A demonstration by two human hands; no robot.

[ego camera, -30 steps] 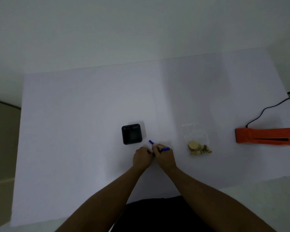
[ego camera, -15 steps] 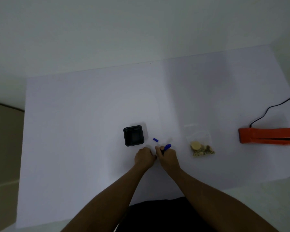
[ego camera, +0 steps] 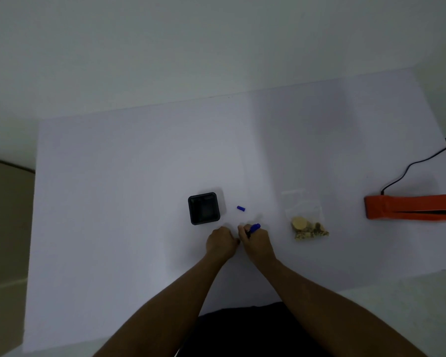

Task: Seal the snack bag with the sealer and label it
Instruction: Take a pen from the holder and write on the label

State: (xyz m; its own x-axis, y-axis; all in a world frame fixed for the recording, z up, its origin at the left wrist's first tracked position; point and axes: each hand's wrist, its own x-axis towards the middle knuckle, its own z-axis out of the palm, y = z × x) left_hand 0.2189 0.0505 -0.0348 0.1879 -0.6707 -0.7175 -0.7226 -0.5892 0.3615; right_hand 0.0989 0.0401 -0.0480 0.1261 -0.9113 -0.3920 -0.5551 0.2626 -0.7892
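Right grip (ego camera: 256,242) round pen (ego camera: 254,228), snack bag (ego camera: 307,222) nearby rightward

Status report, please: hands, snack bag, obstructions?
Right hand grips blue pen; left hand curled beside it, contents hidden. Snack bag lies untouched, right of hands. Pen cap loose; nothing blocks bag.

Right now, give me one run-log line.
right hand grips blue pen | cap off, on table | left hand alongside, grip unclear | snack bag apart, right | sealer untouched
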